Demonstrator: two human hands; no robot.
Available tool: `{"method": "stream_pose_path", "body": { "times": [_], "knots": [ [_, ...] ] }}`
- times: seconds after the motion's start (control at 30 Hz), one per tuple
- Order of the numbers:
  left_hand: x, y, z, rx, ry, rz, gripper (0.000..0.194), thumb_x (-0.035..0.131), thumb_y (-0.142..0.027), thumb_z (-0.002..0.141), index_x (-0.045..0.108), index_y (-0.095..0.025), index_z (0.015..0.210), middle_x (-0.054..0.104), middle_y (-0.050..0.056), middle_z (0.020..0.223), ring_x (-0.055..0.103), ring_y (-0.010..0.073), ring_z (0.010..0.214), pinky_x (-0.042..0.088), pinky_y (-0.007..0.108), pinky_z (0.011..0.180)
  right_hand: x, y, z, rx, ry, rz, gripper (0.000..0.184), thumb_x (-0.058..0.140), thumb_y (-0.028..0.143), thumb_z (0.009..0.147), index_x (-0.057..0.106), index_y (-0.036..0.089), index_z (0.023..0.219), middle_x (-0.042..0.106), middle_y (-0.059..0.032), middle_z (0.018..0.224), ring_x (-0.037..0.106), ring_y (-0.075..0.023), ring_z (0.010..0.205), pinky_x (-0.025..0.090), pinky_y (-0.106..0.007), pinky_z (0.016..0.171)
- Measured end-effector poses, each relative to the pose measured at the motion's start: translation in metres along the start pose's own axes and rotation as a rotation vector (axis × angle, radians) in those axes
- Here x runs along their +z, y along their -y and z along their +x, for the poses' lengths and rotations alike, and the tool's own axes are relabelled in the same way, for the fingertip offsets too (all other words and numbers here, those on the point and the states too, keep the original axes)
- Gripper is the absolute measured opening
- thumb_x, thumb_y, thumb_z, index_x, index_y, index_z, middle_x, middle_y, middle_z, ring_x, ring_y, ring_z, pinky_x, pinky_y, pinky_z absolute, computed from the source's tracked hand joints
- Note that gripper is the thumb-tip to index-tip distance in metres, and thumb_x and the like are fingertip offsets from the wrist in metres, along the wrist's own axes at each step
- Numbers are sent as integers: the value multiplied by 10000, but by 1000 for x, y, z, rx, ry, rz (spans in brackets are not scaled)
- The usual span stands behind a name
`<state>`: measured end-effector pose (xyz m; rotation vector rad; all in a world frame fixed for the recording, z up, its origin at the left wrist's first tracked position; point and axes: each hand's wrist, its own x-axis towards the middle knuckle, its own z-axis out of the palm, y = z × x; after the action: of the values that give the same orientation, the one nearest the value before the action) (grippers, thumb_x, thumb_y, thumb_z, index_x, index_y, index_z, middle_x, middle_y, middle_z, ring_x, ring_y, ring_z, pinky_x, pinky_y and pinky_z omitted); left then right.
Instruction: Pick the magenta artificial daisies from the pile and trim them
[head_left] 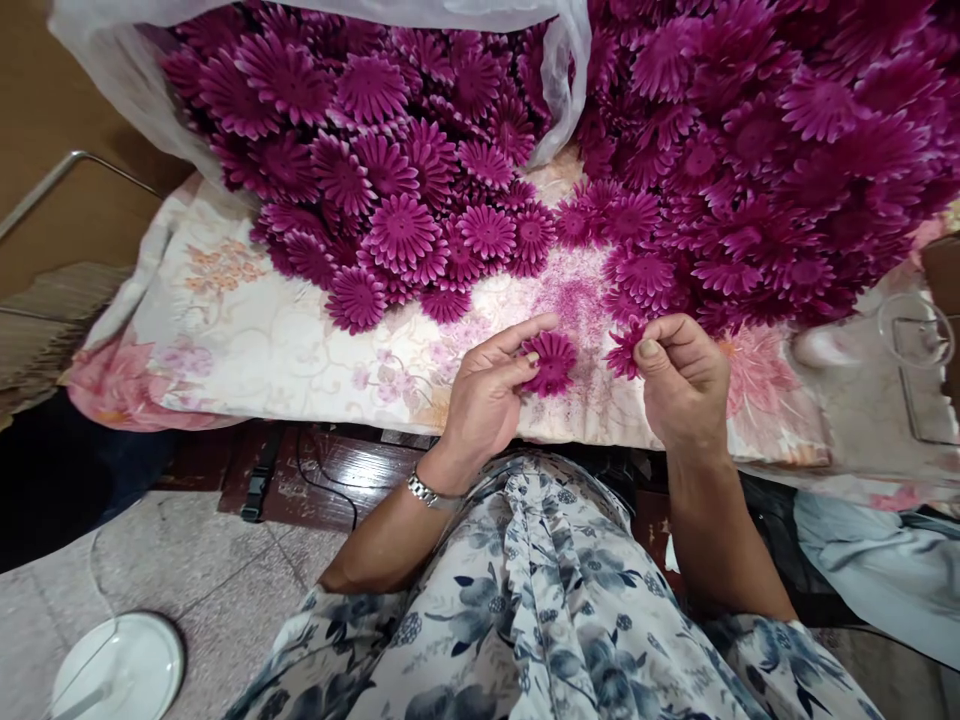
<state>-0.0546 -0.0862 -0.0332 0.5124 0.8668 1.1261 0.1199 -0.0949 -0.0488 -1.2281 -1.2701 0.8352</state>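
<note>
My left hand (487, 385) pinches a purple artificial flower head (553, 364) between thumb and fingers, its round face turned up. To its right, my right hand (684, 375) grips a second purple flower piece (624, 350), seen nearly edge-on and partly covered by the thumb and fingertips. The two flowers are apart, both just above the front part of the flowered cloth (300, 370). Beyond my hands lies a large heap of loose purple flower heads (405, 230) on the left. Another heap of purple flower heads (750, 190) spreads over the right side.
A translucent white plastic bag (562, 80) opens around the left heap. Purple dust (574, 300) speckles the cloth between the heaps. A clear round lid-like thing (915, 330) is at the right edge. On the floor at lower left stands a white round base (142, 665).
</note>
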Motion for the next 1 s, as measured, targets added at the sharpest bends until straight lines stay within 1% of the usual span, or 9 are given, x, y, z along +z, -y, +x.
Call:
{"method": "stream_pose_path", "body": {
  "times": [0.07,0.17,0.23,0.3,0.4,0.47,0.67,0.83,1.0],
  "knots": [
    [-1,-2,1,15,-5,-12,360,641,-109,595,727,-186,936,720,-4,738,599,82,611,472,212,662,-12,1,3,-56,-61,-199,90,579,285,836,581,197,815,521,27,681,452,-73,562,381,-221,525],
    [-2,-2,1,-20,14,-24,349,650,-149,620,714,-195,960,705,-8,740,590,83,621,465,215,653,-29,7,6,-289,-210,-726,103,568,257,835,636,183,860,602,-35,781,548,-140,721,456,-301,670],
    [0,0,2,-52,26,-18,338,649,-158,628,713,-201,958,698,-9,749,592,87,636,458,215,643,-30,14,5,-429,-251,-911,130,601,251,810,648,174,904,621,-68,859,568,-186,839,477,-351,745],
    [3,3,1,-75,44,-17,328,653,-158,629,717,-201,948,700,-6,765,593,88,644,454,216,647,-20,21,2,-489,-137,-860,168,639,251,787,639,177,938,625,-72,884,575,-195,868,495,-356,747],
    [8,9,0,-104,82,-27,293,666,-175,649,732,-196,934,718,12,801,602,97,680,452,220,678,4,26,-2,-504,156,-690,136,626,272,809,615,190,917,619,-60,836,577,-179,815,505,-340,718],
    [9,11,-2,-109,103,-29,261,675,-196,668,744,-193,919,729,25,831,614,110,729,454,226,719,15,23,-2,-503,240,-641,85,594,270,832,596,198,878,607,-52,792,574,-175,786,503,-333,704],
    [5,14,-3,-85,143,-13,289,727,-232,665,745,-196,952,736,31,883,635,148,880,436,245,865,16,15,-1,-562,219,-607,41,568,162,830,585,194,811,605,-36,719,581,-162,733,492,-308,671],
    [3,19,-2,-112,98,-56,309,764,-252,617,751,-201,922,739,14,800,642,128,770,457,239,800,17,13,-5,-551,167,-669,71,554,136,820,593,194,816,614,-32,712,579,-155,708,490,-299,665],
    [5,20,-2,-88,55,-54,251,769,-241,606,763,-204,854,746,22,778,657,144,755,475,267,805,19,12,-8,-499,114,-597,70,554,128,810,584,188,789,613,-29,688,579,-147,672,473,-287,629]
  ]
}}
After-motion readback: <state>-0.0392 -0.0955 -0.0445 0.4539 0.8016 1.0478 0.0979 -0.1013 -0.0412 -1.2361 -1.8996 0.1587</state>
